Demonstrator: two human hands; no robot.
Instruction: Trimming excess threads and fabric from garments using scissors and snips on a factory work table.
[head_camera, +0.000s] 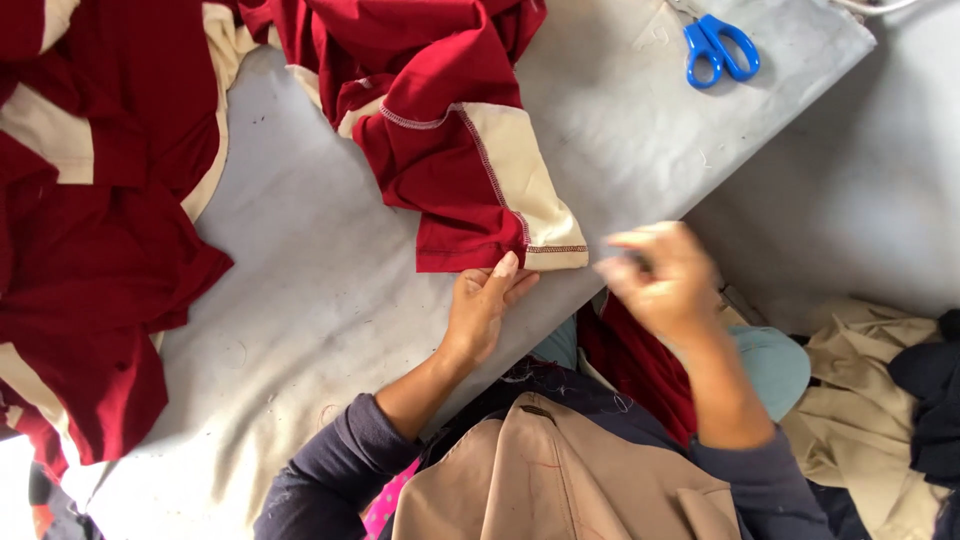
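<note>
A dark red and cream garment (455, 150) lies on the grey table (300, 300), its sleeve hem at the near edge. My left hand (485, 305) rests on the table edge with its fingertips touching that hem. My right hand (660, 280) is blurred, just right of the hem, off the table edge. Its fingers are pinched together, with a small dark thing between them that I cannot make out. More red cloth (635, 365) lies on my lap under the right hand.
Blue-handled scissors (718, 47) lie at the table's far right corner. More red and cream garments (90, 250) are heaped on the left. Beige and dark cloth (880, 400) is piled on the floor at right.
</note>
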